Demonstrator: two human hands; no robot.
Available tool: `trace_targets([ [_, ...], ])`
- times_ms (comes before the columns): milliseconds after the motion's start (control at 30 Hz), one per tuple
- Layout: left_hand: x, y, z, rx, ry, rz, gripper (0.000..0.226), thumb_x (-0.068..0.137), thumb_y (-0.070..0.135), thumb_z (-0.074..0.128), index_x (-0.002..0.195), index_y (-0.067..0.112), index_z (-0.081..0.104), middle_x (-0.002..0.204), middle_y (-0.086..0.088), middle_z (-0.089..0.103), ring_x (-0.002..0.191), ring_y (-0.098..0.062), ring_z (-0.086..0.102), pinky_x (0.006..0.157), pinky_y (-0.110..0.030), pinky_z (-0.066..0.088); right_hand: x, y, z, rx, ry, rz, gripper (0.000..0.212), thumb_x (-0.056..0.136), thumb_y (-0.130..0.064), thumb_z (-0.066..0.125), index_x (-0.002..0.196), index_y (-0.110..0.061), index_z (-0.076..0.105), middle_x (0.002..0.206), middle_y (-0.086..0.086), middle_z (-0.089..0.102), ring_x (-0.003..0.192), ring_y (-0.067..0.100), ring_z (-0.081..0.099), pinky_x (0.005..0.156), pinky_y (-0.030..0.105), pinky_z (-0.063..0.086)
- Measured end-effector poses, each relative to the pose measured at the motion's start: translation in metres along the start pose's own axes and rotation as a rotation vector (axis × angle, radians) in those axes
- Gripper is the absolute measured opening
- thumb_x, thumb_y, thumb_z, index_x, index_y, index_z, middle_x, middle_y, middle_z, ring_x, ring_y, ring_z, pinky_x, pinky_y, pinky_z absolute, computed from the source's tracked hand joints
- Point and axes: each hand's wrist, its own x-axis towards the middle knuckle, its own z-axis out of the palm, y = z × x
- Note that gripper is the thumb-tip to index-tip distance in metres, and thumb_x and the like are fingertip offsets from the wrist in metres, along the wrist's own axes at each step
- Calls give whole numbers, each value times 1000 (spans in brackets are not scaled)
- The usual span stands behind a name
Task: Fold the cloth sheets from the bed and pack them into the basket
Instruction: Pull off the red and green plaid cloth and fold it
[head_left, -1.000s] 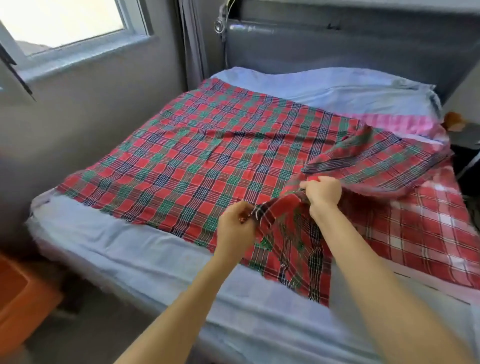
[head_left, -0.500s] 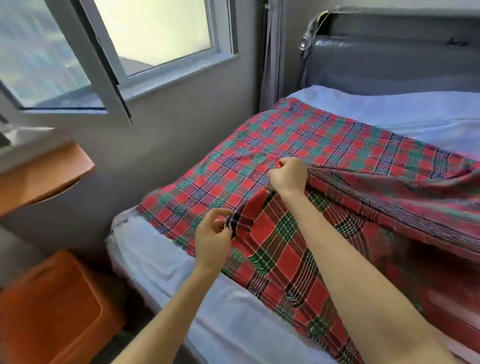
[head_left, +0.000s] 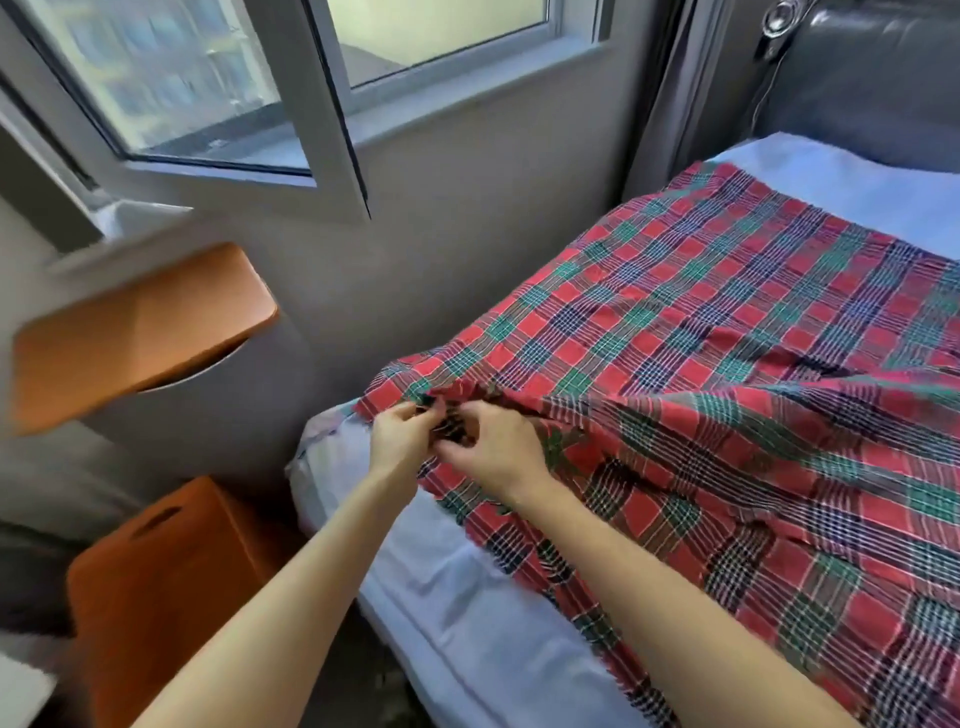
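You pinch two corners of the plaid cloth together at the bed's near left corner.

The red, green and navy plaid cloth sheet (head_left: 727, 332), a thin woven fabric with a frayed edge, lies spread over the pale blue bed sheet (head_left: 467, 613), with a folded-over layer rumpled across its near right part. Your left hand (head_left: 397, 441) and right hand (head_left: 498, 449) meet at the cloth's left corner, fingers curled and pinching the bunched fabric between them, the two hands almost touching. To the left, on the floor beside the bed, stands an orange basket (head_left: 156, 587) with a slot handle in its wall. Farther left a rounded orange shelf (head_left: 140, 332) juts from the grey wall under an open window (head_left: 218, 104). A dark padded headboard (head_left: 862, 88) stands at the far right.
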Motion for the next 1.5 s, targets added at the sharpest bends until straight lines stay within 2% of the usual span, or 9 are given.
trace_targets([
  [267, 122, -13, -31, 85, -201, -158, 18, 83, 7, 68, 67, 7, 62, 61, -2, 63, 57, -13, 58, 56, -20, 48, 89, 21, 100, -282, 348, 38, 21, 74, -6, 47, 74, -6, 68, 63, 7, 66, 54, 26, 63, 46, 27, 47],
  [433, 220, -27, -81, 32, -135, -298, 20, 87, 2, 56, 71, 14, 55, 62, -2, 47, 53, -11, 42, 56, -21, 35, 167, -7, 128, -343, 312, 60, 17, 61, 9, 65, 57, -5, 58, 44, 6, 53, 35, 24, 51, 36, 22, 31],
  [633, 335, -104, -104, 362, 62, -483, 25, 90, 4, 48, 66, 2, 52, 54, -14, 42, 54, -24, 47, 53, -25, 31, 215, 19, 144, -422, 272, 245, 35, 71, 8, 70, 103, -5, 72, 49, 3, 58, 37, 22, 52, 36, 24, 34],
  [733, 378, -147, -93, 465, 61, -496, 37, 82, 20, 52, 85, -14, 63, 84, -37, 62, 87, -46, 63, 70, -39, 51, 223, 39, 148, -532, 62, 390, 57, 89, 3, 48, 142, -16, 42, 68, 4, 61, 57, 24, 53, 48, 26, 33],
  [900, 412, -171, -80, 247, 103, -638, 18, 87, 24, 63, 92, 8, 59, 66, -8, 54, 53, -23, 51, 56, -27, 43, 220, 78, 153, -414, -35, 565, 53, 91, 2, 41, 141, -17, 44, 112, 8, 67, 94, 27, 63, 74, 35, 51],
  [1100, 413, -150, -68, -46, 171, -706, 31, 86, -3, 55, 60, 8, 43, 33, 2, 43, 30, -7, 37, 30, -12, 24, 214, 112, 146, -160, 69, 646, 37, 92, -1, 46, 124, -10, 62, 97, 11, 72, 49, 11, 48, 44, 19, 33],
  [1200, 372, -104, -38, 292, 106, -111, 12, 79, 1, 54, 74, 7, 63, 59, -4, 54, 54, -11, 45, 44, -13, 36, 210, 133, 126, 106, 215, 859, 25, 91, -1, 52, 106, -7, 71, 74, 2, 66, 46, 9, 43, 44, 18, 31],
  [1333, 294, -81, -4, 720, -513, 996, 20, 71, 8, 49, 72, 9, 69, 65, 0, 58, 61, -13, 51, 57, -19, 37, 196, 156, 78, 538, 605, 1190, 27, 87, 8, 55, 109, 0, 68, 90, 6, 65, 92, 24, 60, 81, 36, 48],
  [1500, 278, -150, 5, 1364, -965, 902, 8, 50, 22, 63, 57, 20, 63, 59, 2, 52, 53, -22, 54, 45, -23, 40, 162, 182, 37, 585, 741, 1307, 46, 89, 6, 56, 134, 4, 47, 138, 12, 49, 129, 27, 45, 106, 34, 33],
])
